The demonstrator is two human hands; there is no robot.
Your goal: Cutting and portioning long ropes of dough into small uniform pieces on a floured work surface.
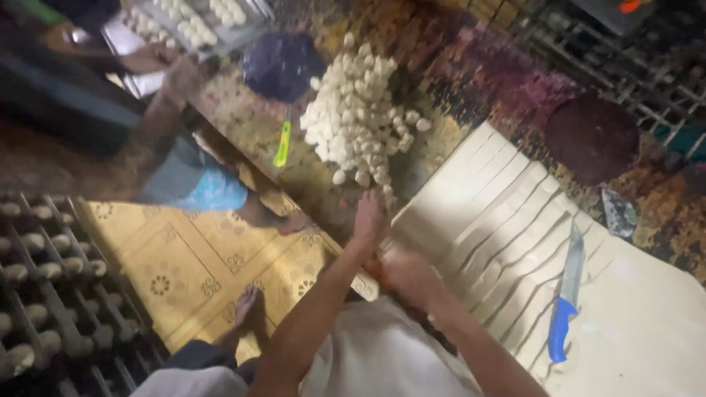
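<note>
My left hand [368, 219] reaches over the table edge and rests at the near end of a pale dough sheet [507, 220] cut into long strips; blur hides its fingers. My right hand [408, 276] is curled just behind it, closed around something with an orange end [373, 266], too blurred to identify. A heap of small white dough pieces [360, 117] lies just beyond my left hand. A blue-handled knife [565, 294] lies on the dough to the right of my right hand.
A green-handled tool [282, 144] and a dark bowl [282, 65] lie by the heap. A dark round disc [592, 138] sits at the right. Another person [176, 140] stands at the far left beside trays of dough pieces [193, 22]. A rack [51, 294] fills the lower left.
</note>
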